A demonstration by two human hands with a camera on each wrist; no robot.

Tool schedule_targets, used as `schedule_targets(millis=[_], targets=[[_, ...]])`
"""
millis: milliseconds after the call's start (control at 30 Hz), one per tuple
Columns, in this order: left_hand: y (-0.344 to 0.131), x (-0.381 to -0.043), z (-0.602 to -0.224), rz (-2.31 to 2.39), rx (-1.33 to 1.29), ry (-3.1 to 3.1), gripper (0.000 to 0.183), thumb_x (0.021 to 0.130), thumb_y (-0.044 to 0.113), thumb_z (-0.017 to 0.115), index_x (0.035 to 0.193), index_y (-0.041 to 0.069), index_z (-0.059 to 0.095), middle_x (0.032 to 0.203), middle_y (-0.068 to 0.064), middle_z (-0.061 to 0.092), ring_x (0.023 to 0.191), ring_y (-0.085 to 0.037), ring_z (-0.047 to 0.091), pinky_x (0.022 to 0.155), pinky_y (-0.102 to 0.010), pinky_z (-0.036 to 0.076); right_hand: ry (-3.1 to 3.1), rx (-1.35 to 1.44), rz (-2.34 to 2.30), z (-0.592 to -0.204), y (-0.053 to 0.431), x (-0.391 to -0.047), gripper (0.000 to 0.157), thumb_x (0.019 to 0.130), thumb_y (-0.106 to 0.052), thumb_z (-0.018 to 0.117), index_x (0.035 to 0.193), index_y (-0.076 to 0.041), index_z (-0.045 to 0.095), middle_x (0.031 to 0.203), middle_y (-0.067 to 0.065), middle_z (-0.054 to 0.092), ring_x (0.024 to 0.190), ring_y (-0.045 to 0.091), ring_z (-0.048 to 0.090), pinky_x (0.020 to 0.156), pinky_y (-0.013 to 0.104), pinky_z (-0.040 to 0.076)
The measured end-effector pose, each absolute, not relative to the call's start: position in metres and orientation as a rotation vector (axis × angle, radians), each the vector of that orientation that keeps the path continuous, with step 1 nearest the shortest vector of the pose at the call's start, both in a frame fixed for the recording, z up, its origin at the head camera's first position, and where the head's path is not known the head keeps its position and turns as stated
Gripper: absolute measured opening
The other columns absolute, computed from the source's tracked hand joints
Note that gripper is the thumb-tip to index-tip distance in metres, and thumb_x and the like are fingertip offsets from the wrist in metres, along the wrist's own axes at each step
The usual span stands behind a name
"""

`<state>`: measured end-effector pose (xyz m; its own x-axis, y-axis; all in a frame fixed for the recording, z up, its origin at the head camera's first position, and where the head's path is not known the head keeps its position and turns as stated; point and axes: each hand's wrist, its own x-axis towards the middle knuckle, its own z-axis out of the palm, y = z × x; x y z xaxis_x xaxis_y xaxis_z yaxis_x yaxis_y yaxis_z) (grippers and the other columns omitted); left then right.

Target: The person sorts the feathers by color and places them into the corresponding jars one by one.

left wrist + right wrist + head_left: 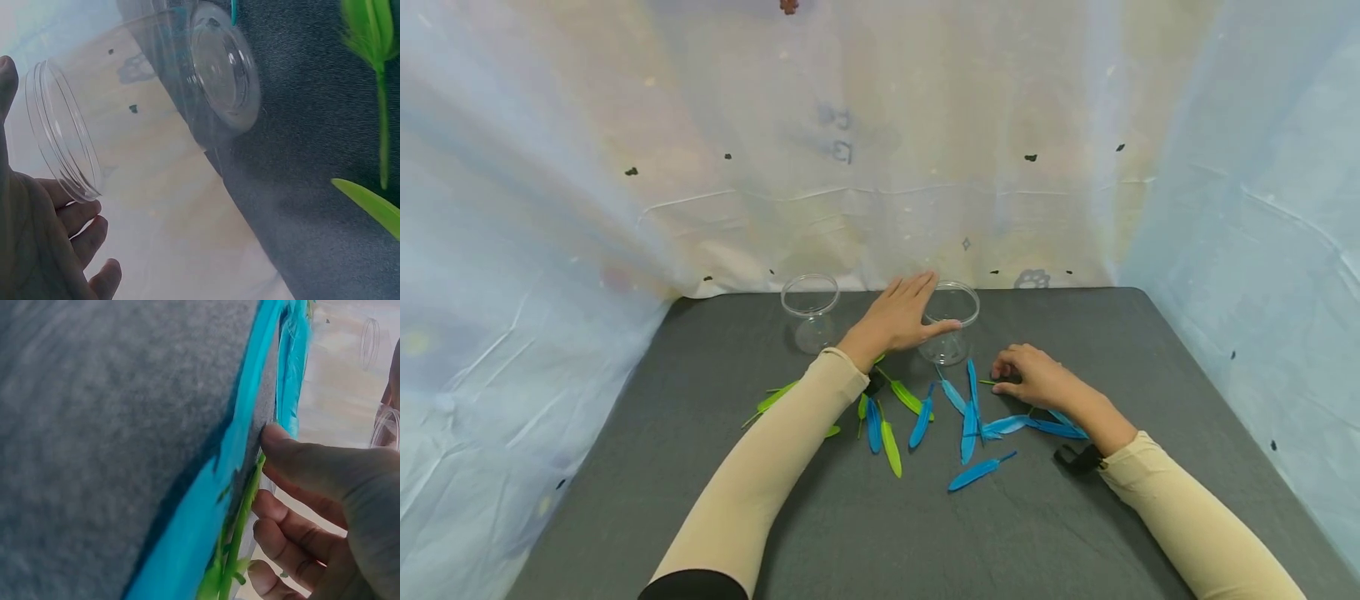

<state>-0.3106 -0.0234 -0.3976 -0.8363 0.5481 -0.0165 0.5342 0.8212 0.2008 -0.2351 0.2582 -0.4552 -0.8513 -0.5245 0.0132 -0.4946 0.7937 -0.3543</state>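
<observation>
My left hand [898, 317] is spread at the right-hand clear plastic jar [951, 346], with straight fingers behind its rim and the thumb across the front. In the left wrist view, the fingertips lie right at the threaded rim [62, 134]. Low over the feathers on the right is my right hand [1037, 377], its fingers bent and the thumb apart from them. A thin green quill [987, 382] shows at its fingertips. In the right wrist view, the thumb and fingers stand beside a green feather [234, 550], behind a blue feather [187, 540].
Another clear jar [811, 321] stands at the back left. Several blue feathers [974, 475] and green feathers [891, 446] lie scattered on the grey tabletop [880, 542]. A pale printed curtain [880, 167] hangs behind the table and along both sides.
</observation>
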Motion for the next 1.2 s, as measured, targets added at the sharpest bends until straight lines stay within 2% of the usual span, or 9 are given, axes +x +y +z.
schedule_targets(millis=[700, 933, 1100, 1200], targets=[[-0.011, -0.311, -0.403, 0.307, 0.843, 2.944, 0.104, 0.103, 0.08, 0.039, 0.175, 0.013, 0.003, 0.182, -0.004, 0.004, 0.167, -0.023, 0.007, 0.137, -0.043, -0.004, 2.862, -0.791, -0.586, -0.455, 0.25, -0.241, 0.012, 0.098, -0.014, 0.081, 0.092, -0.013, 0.071, 0.091, 0.001, 0.061, 0.082, 0.015, 0.056, 0.073, 0.038, 0.052], [-0.01, -0.313, -0.405, 0.26, 0.863, 2.966, 0.103, 0.104, 0.081, 0.034, 0.174, 0.014, 0.001, 0.182, -0.004, 0.005, 0.167, -0.025, 0.01, 0.137, -0.045, -0.001, 2.853, -0.796, -0.592, -0.454, 0.25, -0.241, 0.013, 0.098, -0.012, 0.08, 0.089, -0.013, 0.071, 0.09, 0.001, 0.06, 0.08, 0.015, 0.056, 0.071, 0.036, 0.052], [-0.011, -0.313, -0.406, 0.265, 0.86, 2.965, 0.102, 0.104, 0.082, 0.032, 0.175, 0.014, 0.002, 0.182, -0.003, 0.004, 0.167, -0.023, 0.009, 0.136, -0.042, -0.007, 2.853, -0.836, -0.605, -0.455, 0.251, -0.241, 0.015, 0.099, -0.01, 0.079, 0.088, -0.015, 0.07, 0.091, 0.0, 0.061, 0.081, 0.014, 0.058, 0.073, 0.039, 0.054], [-0.011, -0.312, -0.405, 0.249, 0.863, 2.971, 0.103, 0.103, 0.082, 0.031, 0.175, 0.014, 0.003, 0.182, -0.003, 0.005, 0.167, -0.022, 0.008, 0.136, -0.043, -0.006, 2.855, -0.861, -0.691, -0.454, 0.251, -0.242, 0.014, 0.099, -0.009, 0.078, 0.089, -0.015, 0.07, 0.092, -0.002, 0.066, 0.085, 0.016, 0.064, 0.077, 0.042, 0.058]])
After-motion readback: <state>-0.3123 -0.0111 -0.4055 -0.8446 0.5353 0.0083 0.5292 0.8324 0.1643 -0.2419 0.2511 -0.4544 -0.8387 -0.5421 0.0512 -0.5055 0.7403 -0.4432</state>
